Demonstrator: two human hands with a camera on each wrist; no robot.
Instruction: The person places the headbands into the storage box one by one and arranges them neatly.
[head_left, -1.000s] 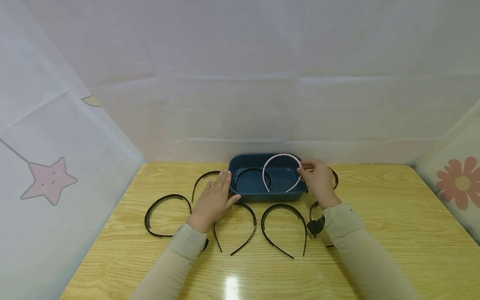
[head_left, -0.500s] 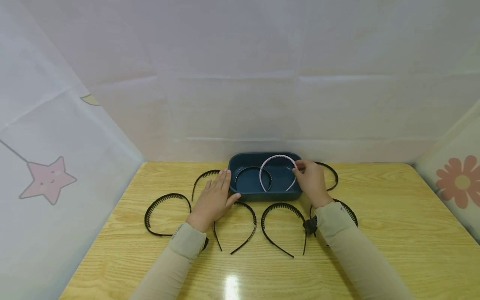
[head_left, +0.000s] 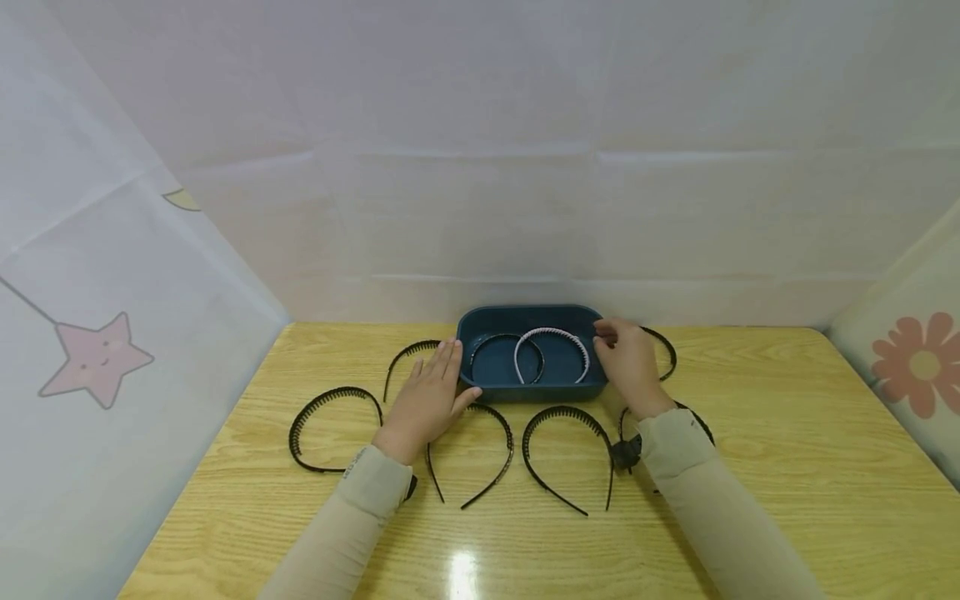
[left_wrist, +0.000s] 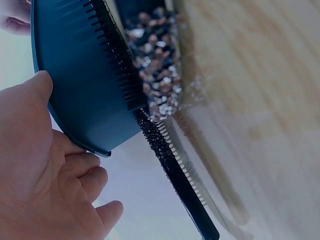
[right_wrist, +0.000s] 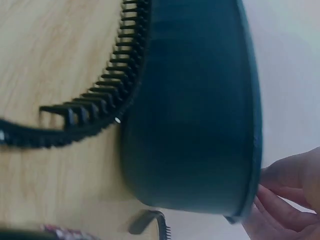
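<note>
A dark blue plastic basin (head_left: 536, 394) stands against the back of the table. Inside lie a pale pink twisted headband (head_left: 552, 331) and, overlapping it on the left, a thin black headband (head_left: 489, 338). My left hand (head_left: 423, 404) rests along the basin's left end with fingers straight; in the left wrist view its thumb lies at the rim. At the right end is my right hand (head_left: 630, 362), holding nothing, its fingertips by the rim and apart from the pink headband. The right wrist view has those fingers (right_wrist: 282, 205) loosely bent beside the rim.
Several black toothed headbands lie on the wooden table (head_left: 525, 550) around the basin: one at left (head_left: 300, 425), two in front, including this headband (head_left: 566, 412), and others at right (head_left: 670, 350), partly behind my right arm. A white cloth wall (head_left: 480, 208) rises behind.
The pink headband moved left and down into the basin, and my right hand let it go. The right hand stays near the right rim; my left hand has not moved.
</note>
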